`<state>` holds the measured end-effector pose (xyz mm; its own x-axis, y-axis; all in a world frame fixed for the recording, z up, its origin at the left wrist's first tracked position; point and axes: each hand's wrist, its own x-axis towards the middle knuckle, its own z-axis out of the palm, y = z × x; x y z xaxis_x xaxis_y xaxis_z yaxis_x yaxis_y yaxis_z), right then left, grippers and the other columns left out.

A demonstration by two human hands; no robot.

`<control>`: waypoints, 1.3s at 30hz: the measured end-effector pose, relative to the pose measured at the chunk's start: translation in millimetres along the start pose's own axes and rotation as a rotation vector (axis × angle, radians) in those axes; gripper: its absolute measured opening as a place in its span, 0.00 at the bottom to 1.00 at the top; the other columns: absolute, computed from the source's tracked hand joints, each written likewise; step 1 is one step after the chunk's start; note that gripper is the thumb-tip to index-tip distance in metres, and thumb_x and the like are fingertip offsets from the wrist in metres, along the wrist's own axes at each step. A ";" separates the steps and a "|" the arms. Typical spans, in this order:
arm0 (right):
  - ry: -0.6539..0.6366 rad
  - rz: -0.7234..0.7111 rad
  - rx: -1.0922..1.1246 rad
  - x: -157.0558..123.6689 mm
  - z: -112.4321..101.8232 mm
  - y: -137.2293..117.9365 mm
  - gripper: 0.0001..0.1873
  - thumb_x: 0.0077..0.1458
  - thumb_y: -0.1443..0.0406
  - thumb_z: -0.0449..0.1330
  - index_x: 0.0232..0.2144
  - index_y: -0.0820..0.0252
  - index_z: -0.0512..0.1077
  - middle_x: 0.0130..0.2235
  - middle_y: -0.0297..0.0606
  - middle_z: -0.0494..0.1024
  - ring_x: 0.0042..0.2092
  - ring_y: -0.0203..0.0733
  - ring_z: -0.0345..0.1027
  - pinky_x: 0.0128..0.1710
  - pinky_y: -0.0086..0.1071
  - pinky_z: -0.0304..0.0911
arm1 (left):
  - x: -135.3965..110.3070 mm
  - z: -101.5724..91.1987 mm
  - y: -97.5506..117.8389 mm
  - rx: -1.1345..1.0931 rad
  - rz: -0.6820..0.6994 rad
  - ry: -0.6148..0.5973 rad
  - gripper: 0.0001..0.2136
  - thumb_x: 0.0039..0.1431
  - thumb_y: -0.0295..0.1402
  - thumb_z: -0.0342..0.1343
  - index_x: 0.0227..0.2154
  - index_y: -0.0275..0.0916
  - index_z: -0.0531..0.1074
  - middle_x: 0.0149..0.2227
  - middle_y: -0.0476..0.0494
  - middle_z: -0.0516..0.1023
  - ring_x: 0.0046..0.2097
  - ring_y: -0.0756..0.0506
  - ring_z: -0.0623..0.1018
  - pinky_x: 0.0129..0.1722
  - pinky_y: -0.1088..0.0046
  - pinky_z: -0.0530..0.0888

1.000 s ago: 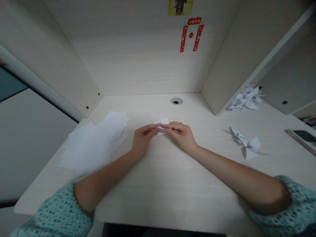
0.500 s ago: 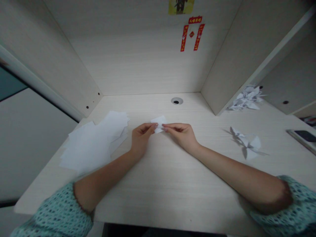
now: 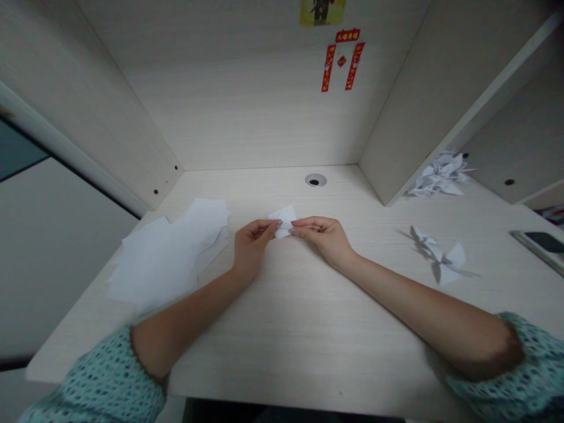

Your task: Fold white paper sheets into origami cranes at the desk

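Thumb and forefinger of the left hand [image 3: 250, 245] are closing on the left end of a small folded paper [image 3: 284, 218], while the right hand [image 3: 325, 235] is pinching its right end the same way. The piece is hovering just above the middle of the desk [image 3: 282, 329], its long axis running roughly left to right between the hands, one corner pointing toward the far wall. Loose white sheets [image 3: 167, 255] are lying to the left; two folded cranes [image 3: 437, 257] are sitting well to the right.

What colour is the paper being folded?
White folded paper, pinched between left hand and right hand; head view.
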<state>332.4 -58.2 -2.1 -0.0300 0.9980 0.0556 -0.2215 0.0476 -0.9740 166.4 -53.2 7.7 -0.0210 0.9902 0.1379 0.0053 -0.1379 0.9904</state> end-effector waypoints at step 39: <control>0.017 0.030 0.079 0.9 -0.2 0.0 0.11 0.36 0.64 0.71 0.27 0.58 0.79 0.27 0.35 0.81 0.29 0.35 0.73 0.35 0.31 0.68 | -0.3 3.1 2.2 -0.168 -0.077 -0.060 0.18 0.43 0.37 0.65 0.28 0.41 0.59 0.22 0.54 0.77 0.25 0.53 0.75 0.30 0.77 0.73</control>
<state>332.6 -57.3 -2.1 -0.0213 0.9995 0.0226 -0.2975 0.0153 -0.9546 169.5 -53.7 9.8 0.0446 0.9968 0.0667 -0.1611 -0.0587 0.9852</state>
